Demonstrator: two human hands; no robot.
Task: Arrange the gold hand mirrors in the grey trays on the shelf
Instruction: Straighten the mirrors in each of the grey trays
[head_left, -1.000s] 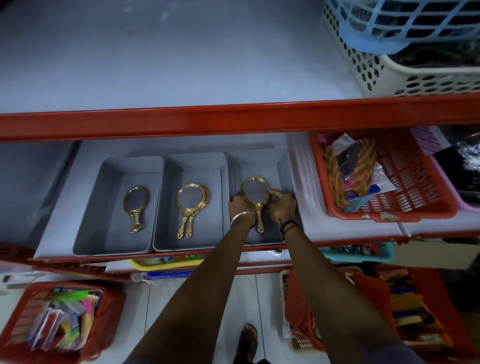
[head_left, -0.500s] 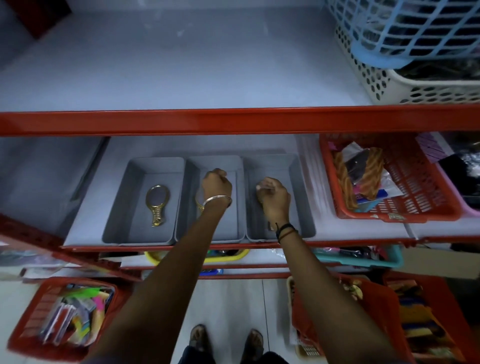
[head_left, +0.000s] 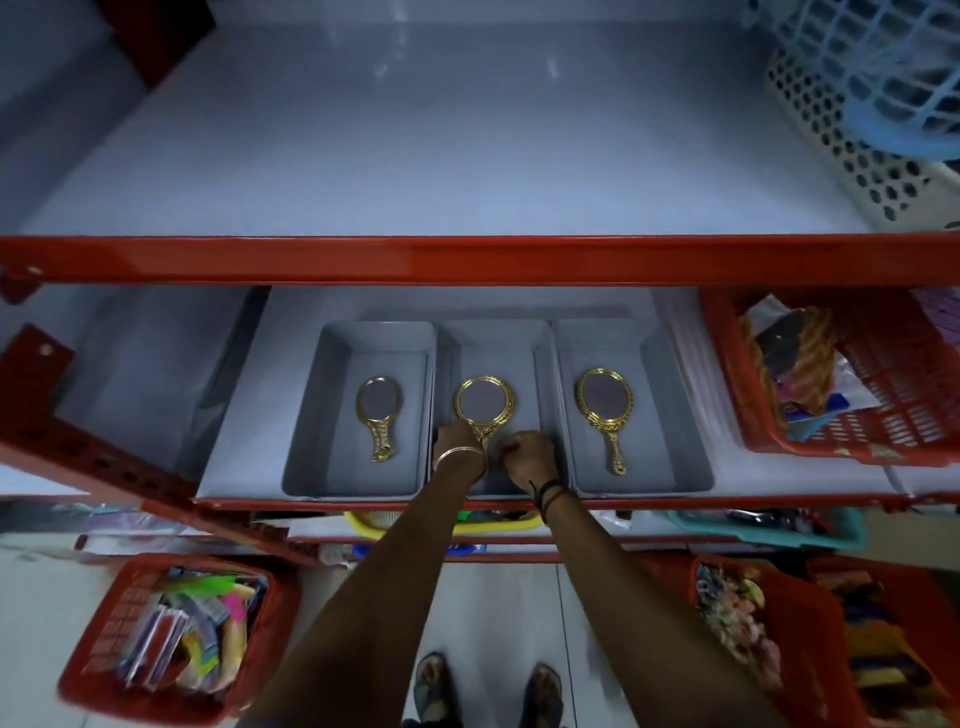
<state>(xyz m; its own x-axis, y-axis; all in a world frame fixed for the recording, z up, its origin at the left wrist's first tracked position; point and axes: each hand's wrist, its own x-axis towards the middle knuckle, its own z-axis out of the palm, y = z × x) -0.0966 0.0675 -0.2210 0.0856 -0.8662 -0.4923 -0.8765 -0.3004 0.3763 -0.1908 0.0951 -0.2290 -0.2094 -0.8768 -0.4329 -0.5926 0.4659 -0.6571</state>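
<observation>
Head view: I observe three rectangular grey plastic trays side by side on the red-edged metal shelf. Each holds an ornate gold oval hand mirror: left mirror, right mirror and middle mirror all lie flat, handles toward me, long axes front to back. The left hand pinches the middle mirror's handle; the right hand is curled beside it, grip indeterminate. A red mesh basket stands right.

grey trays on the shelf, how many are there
3, side by side on the middle shelf: left tray, middle tray under both hands, right tray. None looks hidden.
</observation>
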